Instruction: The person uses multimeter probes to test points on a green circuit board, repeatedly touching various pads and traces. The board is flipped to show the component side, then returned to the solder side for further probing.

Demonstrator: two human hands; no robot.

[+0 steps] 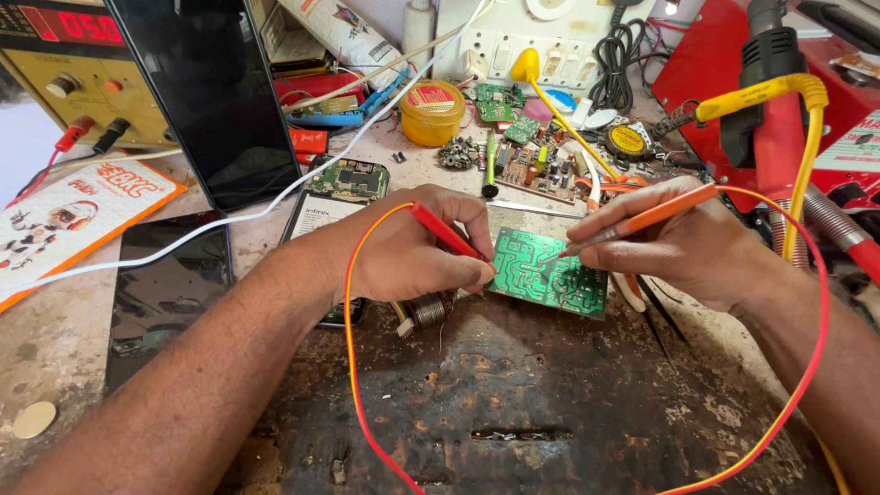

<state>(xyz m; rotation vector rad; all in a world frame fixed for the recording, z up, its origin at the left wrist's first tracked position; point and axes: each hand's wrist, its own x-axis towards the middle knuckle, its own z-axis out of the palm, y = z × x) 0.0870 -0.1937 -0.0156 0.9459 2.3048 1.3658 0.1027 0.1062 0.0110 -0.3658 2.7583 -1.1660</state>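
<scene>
Nearest the camera, two bare forearms rise from the bottom corners of the frame over a dark, worn metal work plate [513, 394]. At centre frame the left hand [412, 252] is curled tight around a red plastic test probe [446, 231], pinching it between thumb and fingers; its tip slants down toward the right onto the left edge of a green rectangular printed circuit board [541, 270]. The right hand [678, 243], right of centre, grips an orange test probe [655, 218] like a pen, its metal tip pointing down-left onto the board's middle. That makes two probes, each with a thin red-and-yellow lead [353, 367] that loops down toward the bottom edge.

The single board lies solder side up just right of centre, long axis running left to right and tilted slightly down to the right. A small copper wire coil [427, 310] sits just under the left hand. Further out, two dark phone screens [170, 284] lie and lean at the left, and one round yellow tin [432, 112] stands at upper centre.
</scene>
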